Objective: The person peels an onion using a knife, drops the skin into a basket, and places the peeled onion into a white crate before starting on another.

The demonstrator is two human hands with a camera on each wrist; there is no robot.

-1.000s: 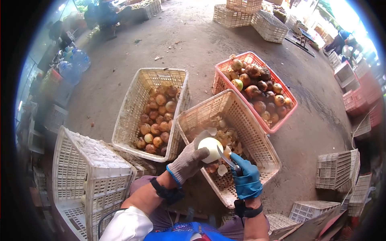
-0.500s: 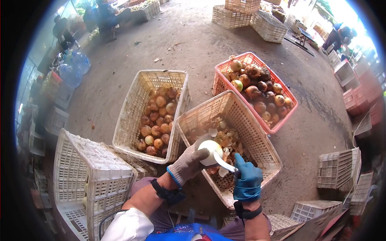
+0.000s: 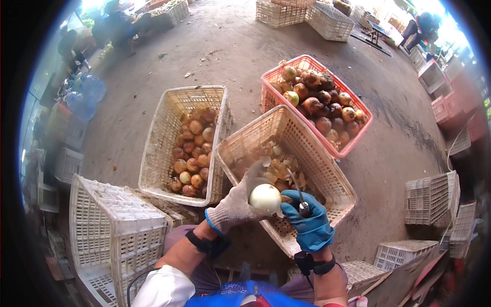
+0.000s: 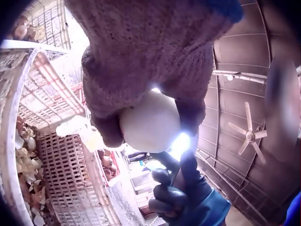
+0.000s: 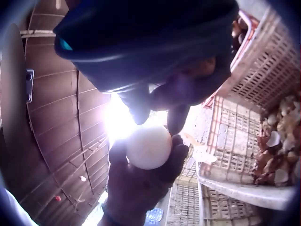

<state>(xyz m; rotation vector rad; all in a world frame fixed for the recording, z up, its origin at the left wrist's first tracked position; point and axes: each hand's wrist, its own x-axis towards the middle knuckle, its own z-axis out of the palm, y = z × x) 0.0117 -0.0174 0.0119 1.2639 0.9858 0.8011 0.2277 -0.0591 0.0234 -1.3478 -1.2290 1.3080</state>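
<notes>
A pale peeled onion (image 3: 265,198) sits in the grip of my left hand (image 3: 235,204), which wears a grey knit glove. In the left wrist view, its fingers wrap around both sides of the onion (image 4: 151,123). My right hand (image 3: 311,225), in a blue rubber glove, holds a small knife (image 3: 304,207) with its blade pointing up and away from the onion. The right fingertips are right at the onion's right side, by a bit of loose skin. Below both hands is a whitish crate (image 3: 337,179) with onion skins (image 3: 281,166) inside.
Unpeeled onions (image 3: 192,153) fill part of a whitish crate (image 3: 148,158) at left. A pink crate (image 3: 353,148) full of darker onions (image 3: 322,100) stands beyond. Another white crate (image 3: 138,225) is near my left arm, and stacked crates (image 3: 427,197) stand at right.
The knife blade has come off the onion and swung upward. My right fingers have moved left to the onion's side. The left hand has turned, and the head view has shifted slightly.
</notes>
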